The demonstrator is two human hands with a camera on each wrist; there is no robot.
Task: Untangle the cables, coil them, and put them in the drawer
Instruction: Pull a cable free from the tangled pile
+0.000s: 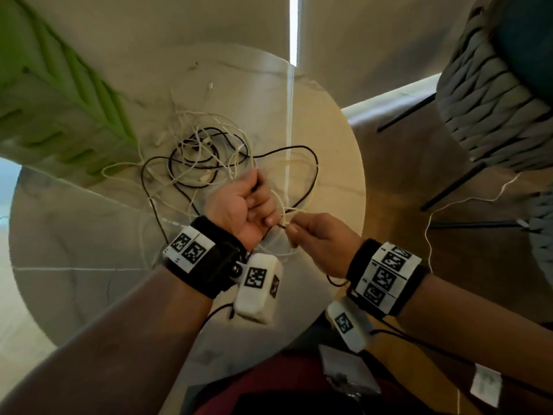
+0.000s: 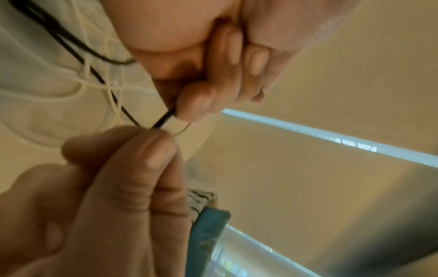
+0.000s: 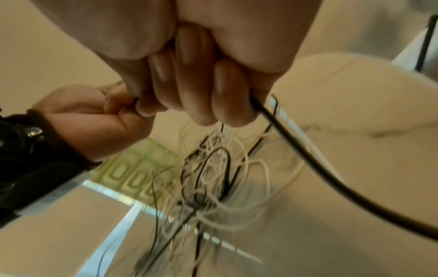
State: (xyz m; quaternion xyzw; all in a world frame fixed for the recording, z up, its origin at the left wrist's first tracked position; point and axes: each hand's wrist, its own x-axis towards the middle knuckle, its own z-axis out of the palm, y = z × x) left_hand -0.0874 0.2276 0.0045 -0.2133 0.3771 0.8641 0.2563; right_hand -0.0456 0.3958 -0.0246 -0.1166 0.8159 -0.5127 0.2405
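A tangle of white and black cables (image 1: pixel 206 151) lies in the middle of a round marble table (image 1: pixel 329 121). One black cable (image 1: pixel 311 157) loops out to the right and comes back to my hands. My left hand (image 1: pixel 263 211) is a fist above the table's near part, fingers curled round the black cable (image 2: pixel 163 118). Just to its right, my right hand (image 1: pixel 294 232) pinches the same cable, almost touching the left. In the right wrist view my right hand (image 3: pixel 189 90) grips the black cable (image 3: pixel 308 155), which trails off to the lower right, above the tangle (image 3: pixel 213 178).
A green ribbed object (image 1: pixel 59 94) stands at the table's far left. A grey woven chair (image 1: pixel 493 100) on black legs is to the right, with a thin white cord (image 1: pixel 434 211) running over the floor beside it. The table's edge curves close under my wrists.
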